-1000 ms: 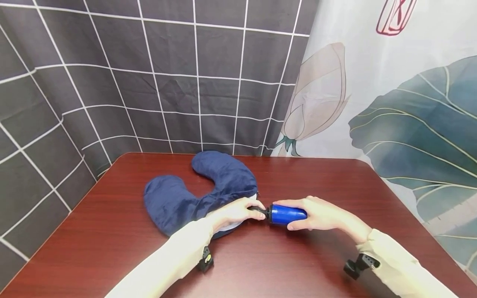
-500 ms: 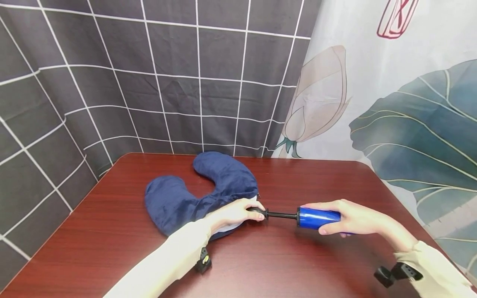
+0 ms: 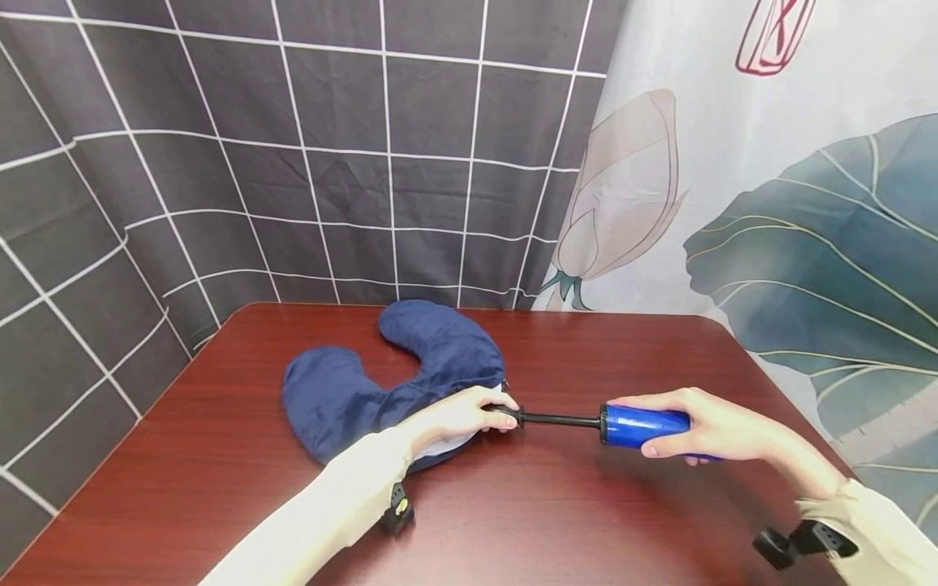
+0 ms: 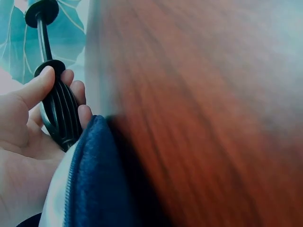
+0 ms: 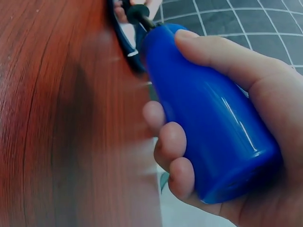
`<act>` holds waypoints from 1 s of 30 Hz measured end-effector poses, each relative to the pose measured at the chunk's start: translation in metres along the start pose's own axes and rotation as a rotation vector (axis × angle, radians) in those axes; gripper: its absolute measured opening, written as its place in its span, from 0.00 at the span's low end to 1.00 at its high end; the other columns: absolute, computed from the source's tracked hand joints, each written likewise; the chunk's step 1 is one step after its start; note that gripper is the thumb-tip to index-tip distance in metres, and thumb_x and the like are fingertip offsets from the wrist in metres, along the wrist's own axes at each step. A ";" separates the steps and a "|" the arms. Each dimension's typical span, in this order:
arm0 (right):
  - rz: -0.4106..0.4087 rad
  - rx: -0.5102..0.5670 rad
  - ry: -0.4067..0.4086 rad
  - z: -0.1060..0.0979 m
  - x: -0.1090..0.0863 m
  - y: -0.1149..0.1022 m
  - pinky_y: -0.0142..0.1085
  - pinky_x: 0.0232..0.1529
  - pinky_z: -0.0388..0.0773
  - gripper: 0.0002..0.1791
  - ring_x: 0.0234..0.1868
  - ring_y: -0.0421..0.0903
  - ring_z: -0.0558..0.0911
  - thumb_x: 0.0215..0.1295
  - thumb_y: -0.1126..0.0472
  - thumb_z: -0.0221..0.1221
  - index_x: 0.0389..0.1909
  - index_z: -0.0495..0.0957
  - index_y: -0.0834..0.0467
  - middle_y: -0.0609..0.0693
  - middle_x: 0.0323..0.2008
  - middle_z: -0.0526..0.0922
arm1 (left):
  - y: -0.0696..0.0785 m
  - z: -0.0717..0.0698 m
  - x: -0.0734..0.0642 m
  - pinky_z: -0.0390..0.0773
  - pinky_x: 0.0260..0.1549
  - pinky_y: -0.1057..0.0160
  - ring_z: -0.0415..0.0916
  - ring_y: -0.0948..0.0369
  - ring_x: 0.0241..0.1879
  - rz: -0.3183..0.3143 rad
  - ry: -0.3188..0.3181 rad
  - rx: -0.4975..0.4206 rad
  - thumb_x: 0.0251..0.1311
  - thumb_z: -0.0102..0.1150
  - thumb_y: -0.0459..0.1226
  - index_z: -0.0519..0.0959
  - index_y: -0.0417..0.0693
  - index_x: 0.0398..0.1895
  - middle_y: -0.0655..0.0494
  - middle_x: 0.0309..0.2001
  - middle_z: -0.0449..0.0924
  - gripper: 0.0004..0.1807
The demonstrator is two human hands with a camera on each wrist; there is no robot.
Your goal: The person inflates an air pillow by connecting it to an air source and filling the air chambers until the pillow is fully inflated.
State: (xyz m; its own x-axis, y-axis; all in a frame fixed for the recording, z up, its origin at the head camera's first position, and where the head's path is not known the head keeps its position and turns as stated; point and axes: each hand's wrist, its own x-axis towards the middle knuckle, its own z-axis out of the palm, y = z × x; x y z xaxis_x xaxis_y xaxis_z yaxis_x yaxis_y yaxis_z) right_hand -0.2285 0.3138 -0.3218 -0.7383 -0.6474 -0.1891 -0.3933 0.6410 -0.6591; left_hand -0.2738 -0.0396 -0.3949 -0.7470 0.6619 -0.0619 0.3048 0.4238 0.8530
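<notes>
A hand air pump is stretched between my two hands above the table, its black rod point(image 3: 560, 419) drawn out of the blue barrel point(image 3: 639, 426). My left hand point(image 3: 463, 415) grips the ribbed black handle point(image 4: 61, 111), thumb along its collar. Around the barrel curl the fingers and thumb of my right hand point(image 3: 714, 427); the right wrist view shows the smooth blue body point(image 5: 203, 113) close up. A navy U-shaped neck pillow point(image 3: 333, 399) lies under and behind my left hand. Its zipped edge point(image 4: 71, 184) is open on a white inner part point(image 4: 54, 194).
The reddish-brown wooden table point(image 3: 550, 521) carries the pillow. A dark grid-patterned curtain point(image 3: 330, 179) hangs behind and at the left, and a white curtain point(image 3: 703, 163) with plant prints at the right. Small black wrist cameras point(image 3: 806, 541) sit on both sleeves.
My right hand has moved right with the blue barrel, so the rod, earlier inside it, now shows at length. My left hand and the pillow have stayed nearly still.
</notes>
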 end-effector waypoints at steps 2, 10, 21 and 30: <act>-0.002 -0.006 0.008 0.003 0.007 -0.002 0.38 0.19 0.79 0.32 0.26 0.44 0.82 0.63 0.53 0.65 0.69 0.69 0.45 0.54 0.45 0.81 | 0.001 -0.001 0.000 0.72 0.32 0.72 0.72 0.69 0.31 -0.008 0.002 -0.011 0.64 0.59 0.37 0.81 0.40 0.50 0.53 0.30 0.80 0.14; -0.023 -0.028 0.025 0.021 0.044 -0.012 0.38 0.19 0.79 0.33 0.26 0.43 0.82 0.61 0.47 0.67 0.67 0.71 0.45 0.55 0.47 0.83 | 0.005 0.000 0.001 0.71 0.31 0.73 0.71 0.69 0.30 -0.005 -0.003 -0.034 0.64 0.60 0.37 0.81 0.39 0.48 0.57 0.29 0.79 0.13; -0.062 -0.057 0.036 0.038 0.077 -0.028 0.37 0.18 0.78 0.32 0.17 0.40 0.80 0.60 0.45 0.67 0.66 0.73 0.45 0.55 0.47 0.84 | 0.006 0.001 0.000 0.71 0.30 0.73 0.71 0.68 0.30 0.009 0.006 -0.023 0.64 0.60 0.37 0.82 0.40 0.48 0.52 0.31 0.81 0.13; -0.019 -0.107 0.038 0.029 0.062 -0.028 0.36 0.20 0.79 0.33 0.22 0.40 0.81 0.60 0.45 0.67 0.67 0.71 0.42 0.54 0.46 0.83 | 0.004 -0.002 -0.003 0.73 0.31 0.74 0.71 0.70 0.29 0.018 0.019 -0.004 0.64 0.60 0.38 0.82 0.40 0.47 0.54 0.30 0.80 0.13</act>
State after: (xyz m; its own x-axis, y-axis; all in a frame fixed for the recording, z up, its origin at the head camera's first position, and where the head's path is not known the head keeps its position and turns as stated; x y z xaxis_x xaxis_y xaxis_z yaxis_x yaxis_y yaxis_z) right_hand -0.2473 0.2437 -0.3355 -0.7494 -0.6453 -0.1482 -0.4624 0.6703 -0.5804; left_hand -0.2718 -0.0409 -0.3897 -0.7524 0.6577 -0.0363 0.3165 0.4093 0.8557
